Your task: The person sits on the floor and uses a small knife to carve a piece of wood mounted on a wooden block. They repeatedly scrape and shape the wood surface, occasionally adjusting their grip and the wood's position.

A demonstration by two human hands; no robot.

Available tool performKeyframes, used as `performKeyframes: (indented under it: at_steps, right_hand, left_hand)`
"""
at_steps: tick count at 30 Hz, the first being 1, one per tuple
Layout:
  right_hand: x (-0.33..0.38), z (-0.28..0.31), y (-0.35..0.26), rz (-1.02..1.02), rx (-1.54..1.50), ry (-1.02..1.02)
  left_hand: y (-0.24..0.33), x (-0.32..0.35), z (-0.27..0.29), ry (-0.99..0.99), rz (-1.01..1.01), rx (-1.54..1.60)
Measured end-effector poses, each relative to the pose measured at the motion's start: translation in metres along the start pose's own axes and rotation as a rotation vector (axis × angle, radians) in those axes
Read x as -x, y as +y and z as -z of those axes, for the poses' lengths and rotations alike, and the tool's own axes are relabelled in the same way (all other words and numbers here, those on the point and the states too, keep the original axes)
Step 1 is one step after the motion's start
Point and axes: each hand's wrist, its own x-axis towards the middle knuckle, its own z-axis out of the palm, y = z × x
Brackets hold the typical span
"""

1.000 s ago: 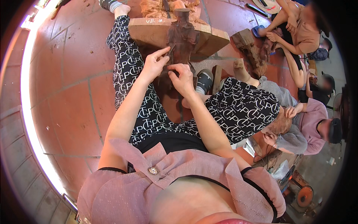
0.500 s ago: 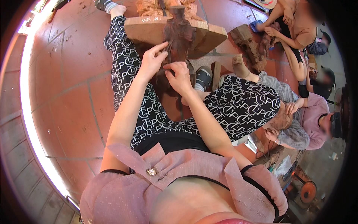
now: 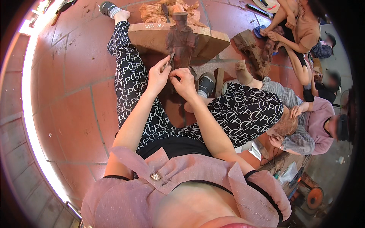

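Note:
A dark brown carved wooden figure [image 3: 181, 42] leans against a pale wooden block [image 3: 151, 37] between my outstretched legs. My left hand [image 3: 157, 76] pinches a small thin carving tool [image 3: 170, 60] whose tip touches the figure's lower body. Just beside it, my right hand [image 3: 185, 81] presses against the base of the figure with its fingers curled on the wood. Both forearms come up from the lower edge over my patterned trousers.
Wood chips and a tool [image 3: 167, 10] lie behind the block. At the right a person in a pink top [image 3: 319, 121] works a piece of wood [image 3: 283, 127]; another person [image 3: 300, 30] sits at the back right beside a rough carved piece [image 3: 254, 51]. Red floor tiles [image 3: 72, 98] stretch left.
The view has shifted slightly so the figure and block sit lower in the picture. My hands stay together on the figure, and the left one has shifted a little with the tool.

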Motion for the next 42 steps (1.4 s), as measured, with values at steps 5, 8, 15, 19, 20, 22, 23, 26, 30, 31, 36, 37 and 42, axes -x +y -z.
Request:
performKeyframes:
  at_steps: [5,8,15,19,20,22,23,26,30,31,36,37,42]
  right_hand:
    - [-0.002,0.002,-0.009,-0.005,0.043,0.014]
    - [0.001,0.001,-0.005,-0.007,0.026,-0.011]
    - [-0.001,0.007,-0.009,-0.15,-0.052,0.013]
    - [-0.003,0.009,-0.01,-0.173,-0.061,-0.004]
    - [-0.004,0.009,-0.011,-0.178,-0.065,-0.012]
    - [-0.002,0.01,-0.01,-0.178,-0.065,-0.019]
    - [-0.003,0.009,-0.01,-0.165,-0.068,-0.02]
    - [-0.003,0.007,-0.003,-0.113,-0.008,-0.041]
    - [-0.003,0.004,-0.005,-0.103,-0.016,0.02]
    - [-0.004,0.007,-0.008,-0.176,-0.056,0.007]
    - [-0.007,0.009,-0.002,-0.304,-0.241,0.062]
    - [-0.005,0.009,-0.001,-0.321,-0.272,0.074]
    - [-0.004,0.01,0.001,-0.341,-0.281,0.054]
  left_hand:
    - [0.017,-0.01,0.008,-0.029,0.082,0.083]
    - [0.006,-0.008,-0.002,0.001,0.053,0.136]
    - [0.026,0.015,0.016,-0.085,0.278,0.19]
    - [0.033,-0.004,0.008,-0.039,0.178,0.183]
    - [0.029,-0.008,0.005,-0.027,0.146,0.196]
    - [0.014,-0.009,-0.003,0.045,0.006,0.08]
    - [0.004,-0.008,-0.005,0.084,-0.066,0.017]
    - [-0.006,0.012,-0.001,-0.043,0.072,0.082]
    - [0.008,0.007,-0.001,-0.005,0.058,0.115]
    - [0.016,0.0,0.0,0.002,0.104,0.15]
    - [0.001,0.01,0.0,-0.019,0.096,0.11]
    - [0.002,0.016,0.002,-0.063,0.154,0.113]
    - [0.022,0.011,-0.001,-0.063,0.256,0.23]
